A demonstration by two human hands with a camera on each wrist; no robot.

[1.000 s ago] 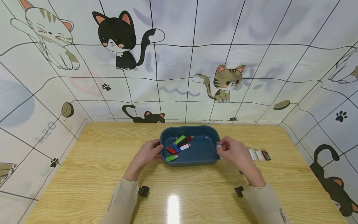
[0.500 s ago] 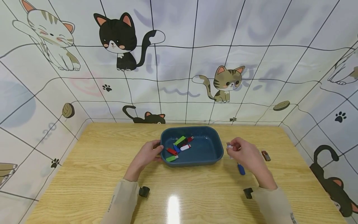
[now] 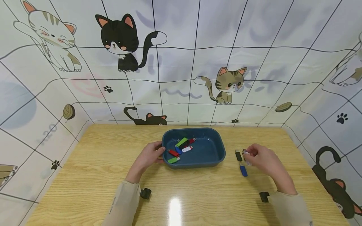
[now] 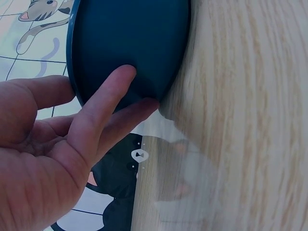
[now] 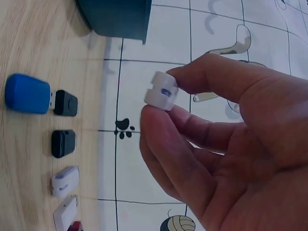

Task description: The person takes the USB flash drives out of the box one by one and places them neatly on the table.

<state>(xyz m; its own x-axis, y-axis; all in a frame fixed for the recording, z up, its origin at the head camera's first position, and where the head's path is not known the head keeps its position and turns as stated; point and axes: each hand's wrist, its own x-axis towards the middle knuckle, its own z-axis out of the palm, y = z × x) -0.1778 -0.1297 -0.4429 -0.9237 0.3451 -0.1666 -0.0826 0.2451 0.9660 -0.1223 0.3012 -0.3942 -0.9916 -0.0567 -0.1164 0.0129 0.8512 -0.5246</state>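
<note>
My left hand (image 3: 151, 153) grips the left end of a dark blue plastic bin (image 3: 207, 157), its thumb over the rim; the left wrist view shows its fingers against the bin's wall. Inside the bin lie several USB flash drives, among them a green one (image 3: 173, 160), a red one (image 3: 173, 153) and a white one (image 3: 187, 148). To the right of the bin, my right hand (image 3: 264, 158) pinches a white USB flash drive (image 5: 162, 91) between thumb and index finger. Near it on the table are a black flash drive (image 3: 238, 156) and a blue one (image 3: 243, 170).
In the right wrist view, a row of flash drives stretches along the table: another black one (image 5: 63, 143), two white ones (image 5: 65, 182) and a red one (image 5: 75, 226) at the frame's edge. Cat-print fabric (image 3: 181, 72) walls the wooden table (image 3: 113, 138) at back and sides.
My right hand has moved right, away from the bin's right end, with the white flash drive. The blue and black drives have come into sight; the drives farther right are hidden behind the hand.
</note>
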